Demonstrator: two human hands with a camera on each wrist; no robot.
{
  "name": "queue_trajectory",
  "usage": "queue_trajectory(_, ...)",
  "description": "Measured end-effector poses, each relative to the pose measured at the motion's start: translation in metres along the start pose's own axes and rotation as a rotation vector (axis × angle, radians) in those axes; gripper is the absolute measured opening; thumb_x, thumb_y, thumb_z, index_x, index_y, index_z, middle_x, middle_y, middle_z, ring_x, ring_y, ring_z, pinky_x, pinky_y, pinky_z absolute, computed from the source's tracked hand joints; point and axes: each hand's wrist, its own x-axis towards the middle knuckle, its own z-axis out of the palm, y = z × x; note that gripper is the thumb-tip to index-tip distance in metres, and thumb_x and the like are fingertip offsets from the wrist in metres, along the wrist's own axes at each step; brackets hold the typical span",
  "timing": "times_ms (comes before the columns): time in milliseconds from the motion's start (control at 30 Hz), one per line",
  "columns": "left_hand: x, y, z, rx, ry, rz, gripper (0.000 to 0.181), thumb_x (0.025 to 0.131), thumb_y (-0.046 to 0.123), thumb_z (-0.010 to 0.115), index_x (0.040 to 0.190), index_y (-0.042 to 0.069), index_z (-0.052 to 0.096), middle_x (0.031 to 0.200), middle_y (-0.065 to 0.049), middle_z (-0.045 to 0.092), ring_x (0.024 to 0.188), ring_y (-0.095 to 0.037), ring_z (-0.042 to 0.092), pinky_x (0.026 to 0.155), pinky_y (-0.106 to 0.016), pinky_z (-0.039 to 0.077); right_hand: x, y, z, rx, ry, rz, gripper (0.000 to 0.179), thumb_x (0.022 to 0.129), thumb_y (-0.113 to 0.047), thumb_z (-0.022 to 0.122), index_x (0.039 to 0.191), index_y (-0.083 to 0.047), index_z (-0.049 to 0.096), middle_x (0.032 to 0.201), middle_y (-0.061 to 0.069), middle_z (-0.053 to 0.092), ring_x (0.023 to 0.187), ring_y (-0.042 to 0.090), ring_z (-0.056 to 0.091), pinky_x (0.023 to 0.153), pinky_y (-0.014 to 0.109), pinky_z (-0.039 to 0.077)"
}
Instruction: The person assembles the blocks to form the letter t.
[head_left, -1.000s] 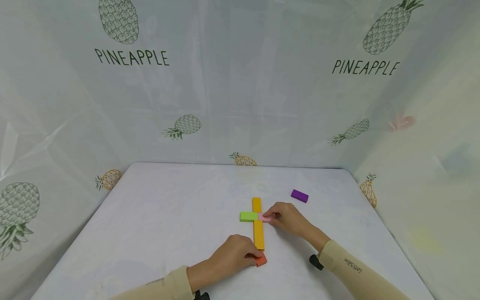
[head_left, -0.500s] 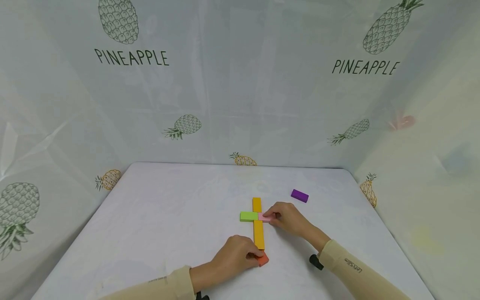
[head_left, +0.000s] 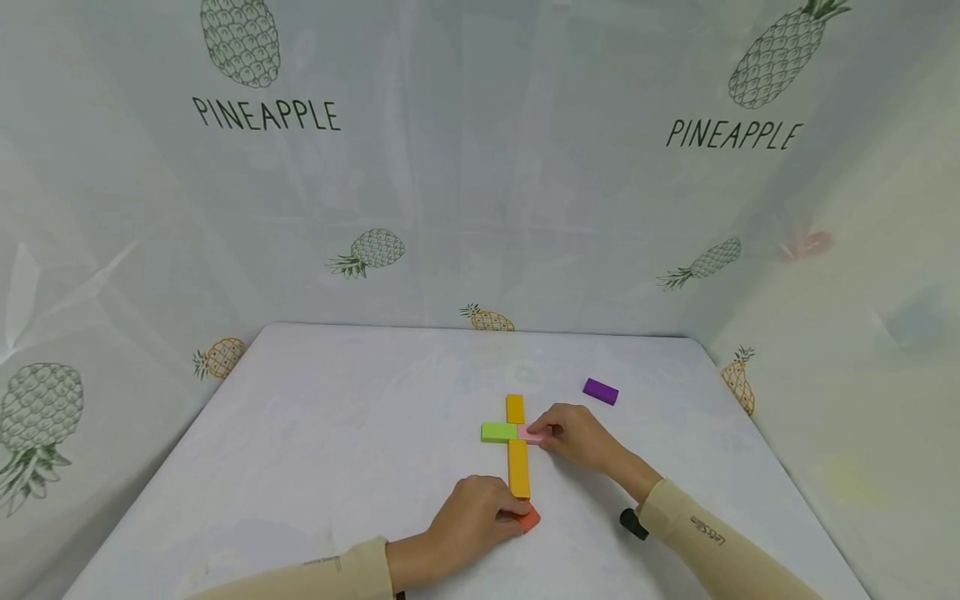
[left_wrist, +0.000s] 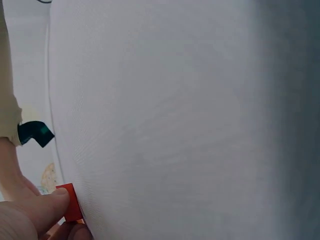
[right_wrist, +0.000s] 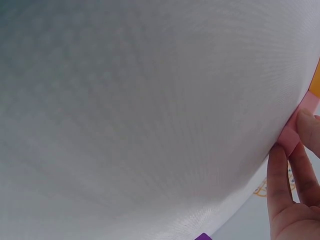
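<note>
My left hand [head_left: 472, 521] pinches a red-orange block [head_left: 529, 518] between thumb and fingers at the near end of a long yellow block [head_left: 518, 469]. In the left wrist view the thumb lies on the face of that red block [left_wrist: 73, 202]. My right hand [head_left: 579, 435] holds a pink block [head_left: 533, 437], its fingers partly covering it; the right wrist view shows thumb and fingers around the pink block [right_wrist: 295, 127]. Left of the pink block lies a green block [head_left: 498, 432], and beyond them a second yellow block [head_left: 514, 409]. Together these form a cross shape.
A purple block [head_left: 601, 392] lies apart, beyond the right hand. The white table [head_left: 360, 400] ends at a back edge against a pineapple-print curtain [head_left: 465, 167]. Black straps [head_left: 633, 523] hang at the wrists.
My left hand has shifted slightly right with the red-orange block, turning it a little at the end of the yellow block. My right hand stays on the pink block.
</note>
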Motion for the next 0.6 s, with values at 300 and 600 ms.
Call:
queue_trajectory(300, 0.0021, -0.0027, -0.0006, -0.005, -0.028, 0.009, 0.023, 0.086, 0.012, 0.089, 0.108, 0.019, 0.087, 0.095, 0.015, 0.079, 0.079, 0.009, 0.060, 0.071, -0.009, 0.048, 0.0000, -0.0019, -0.0012, 0.000, -0.015, 0.015, 0.024, 0.089, -0.001, 0.084, 0.112, -0.008, 0.083, 0.101, 0.002, 0.077, 0.085, 0.015, 0.064, 0.078, 0.026, 0.058)
queue_trajectory(600, 0.0023, -0.0052, 0.0019, 0.019, -0.017, 0.022, 0.025, 0.085, 0.014, 0.089, 0.109, 0.021, 0.086, 0.093, 0.015, 0.079, 0.078, 0.010, 0.060, 0.068, -0.008, 0.044, 0.0007, -0.0021, -0.0010, 0.004, -0.019, 0.027, 0.024, 0.089, 0.000, 0.084, 0.111, -0.008, 0.083, 0.100, 0.001, 0.076, 0.084, 0.015, 0.063, 0.077, 0.025, 0.057)
